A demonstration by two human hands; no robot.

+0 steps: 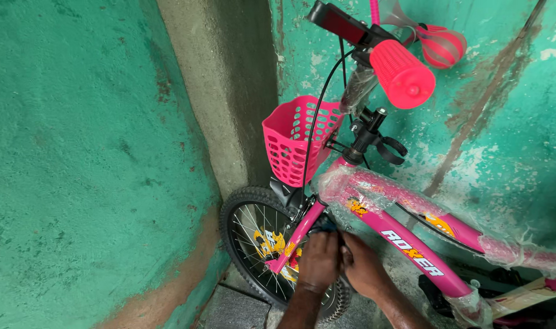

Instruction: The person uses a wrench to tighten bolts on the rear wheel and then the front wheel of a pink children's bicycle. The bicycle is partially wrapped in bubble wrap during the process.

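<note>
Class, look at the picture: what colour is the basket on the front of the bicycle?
The basket is bright pink with an open lattice of holes, shown clearly in the head view.

One pink child's bicycle (412, 244) is leaning here — carrying one pink plastic basket (290, 143). One spoked front wheel (260, 244) is showing — two bare hands (319, 261).

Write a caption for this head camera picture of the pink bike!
Two hands, left hand and right hand, work near the pink bike's front wheel, below its basket.

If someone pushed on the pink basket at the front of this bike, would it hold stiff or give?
The pink basket looks like thin moulded plastic with open lattice walls, so it would probably flex rather than stay rigid. It appears empty and light. Hung on the front of the bicycle, it would likely wobble rather than tip.
</note>
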